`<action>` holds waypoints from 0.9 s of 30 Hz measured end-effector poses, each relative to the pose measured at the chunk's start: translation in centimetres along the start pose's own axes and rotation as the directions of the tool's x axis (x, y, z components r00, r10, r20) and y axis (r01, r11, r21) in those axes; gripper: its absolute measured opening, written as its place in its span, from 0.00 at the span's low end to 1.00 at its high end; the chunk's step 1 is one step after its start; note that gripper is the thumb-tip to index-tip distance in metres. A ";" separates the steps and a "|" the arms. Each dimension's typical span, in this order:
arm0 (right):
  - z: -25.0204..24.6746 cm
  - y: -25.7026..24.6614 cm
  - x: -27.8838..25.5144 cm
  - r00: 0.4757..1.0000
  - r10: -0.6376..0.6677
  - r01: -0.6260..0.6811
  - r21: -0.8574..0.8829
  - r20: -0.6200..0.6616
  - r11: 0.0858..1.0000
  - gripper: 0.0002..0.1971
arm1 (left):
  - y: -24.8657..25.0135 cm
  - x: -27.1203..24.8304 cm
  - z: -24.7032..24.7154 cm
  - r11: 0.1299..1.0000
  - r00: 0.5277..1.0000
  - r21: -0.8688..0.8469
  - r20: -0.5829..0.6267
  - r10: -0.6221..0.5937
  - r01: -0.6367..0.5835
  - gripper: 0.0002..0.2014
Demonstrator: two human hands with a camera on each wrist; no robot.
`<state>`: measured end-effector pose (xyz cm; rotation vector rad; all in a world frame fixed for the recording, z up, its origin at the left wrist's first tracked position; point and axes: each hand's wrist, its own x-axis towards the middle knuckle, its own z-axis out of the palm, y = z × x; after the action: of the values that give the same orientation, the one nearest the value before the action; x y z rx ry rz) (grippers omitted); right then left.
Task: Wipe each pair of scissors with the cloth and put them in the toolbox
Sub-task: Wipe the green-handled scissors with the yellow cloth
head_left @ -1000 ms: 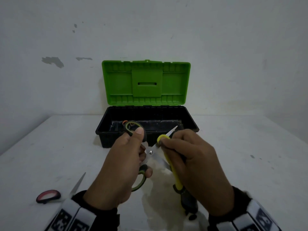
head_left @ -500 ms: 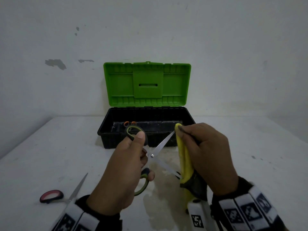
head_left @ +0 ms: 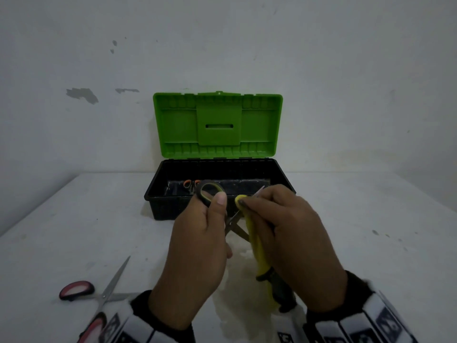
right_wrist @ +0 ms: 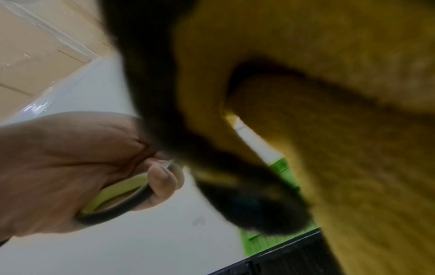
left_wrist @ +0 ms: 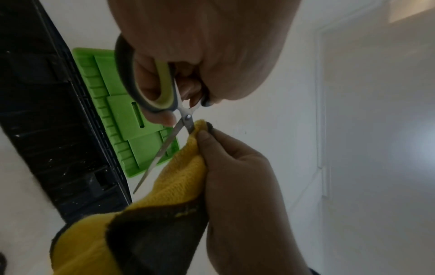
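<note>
White tabletop (head_left: 74,231) before the open green-lidded black toolbox (head_left: 158,194): left hand (head_left: 195,263) grips green-and-black-handled steel scissors (left_wrist: 150,89), blades spread, right hand (head_left: 291,241) pinching soft yellow-and-black cloth (left_wrist: 186,167) round one blade; rigid, sharp, best held by handles.

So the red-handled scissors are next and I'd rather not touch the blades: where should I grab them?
Take the red-handled scissors by the handle loop at the near left of the table, coming from the left. They lie flat and open, blades pointing away and rightward.
</note>
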<state>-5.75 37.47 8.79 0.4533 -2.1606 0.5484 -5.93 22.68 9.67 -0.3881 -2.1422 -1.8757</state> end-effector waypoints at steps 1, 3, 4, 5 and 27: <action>0.0 0.0 -0.1 1.000 0.008 -0.009 -0.010 -0.012 1.000 0.11 | -0.1 0.0 0.0 0.999 0.999 0.025 -0.013 0.036 -0.036 0.17; 0.3 -0.8 -0.4 1.000 -0.001 0.001 0.001 0.022 1.000 0.10 | -0.4 0.0 0.0 0.991 0.993 0.080 -0.049 0.111 -0.107 0.16; 0.5 -1.3 -0.7 0.999 -0.019 0.018 0.009 0.051 1.000 0.11 | -0.6 0.0 0.0 0.986 0.988 0.100 -0.064 0.138 -0.131 0.15; 0.6 -1.9 -0.9 0.997 -0.038 0.038 0.007 0.073 0.999 0.12 | -0.7 0.0 -0.1 0.982 0.985 0.114 -0.075 0.157 -0.148 0.15; -0.1 -0.2 -1.4 1.000 0.031 -0.032 0.115 0.006 0.993 0.14 | -1.2 -0.5 0.3 0.937 0.956 0.221 -0.053 0.289 -0.271 0.12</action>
<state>-4.83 37.51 7.78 0.4839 -2.1505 0.6925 -5.89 22.78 8.36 -0.5264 -2.0778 -1.4676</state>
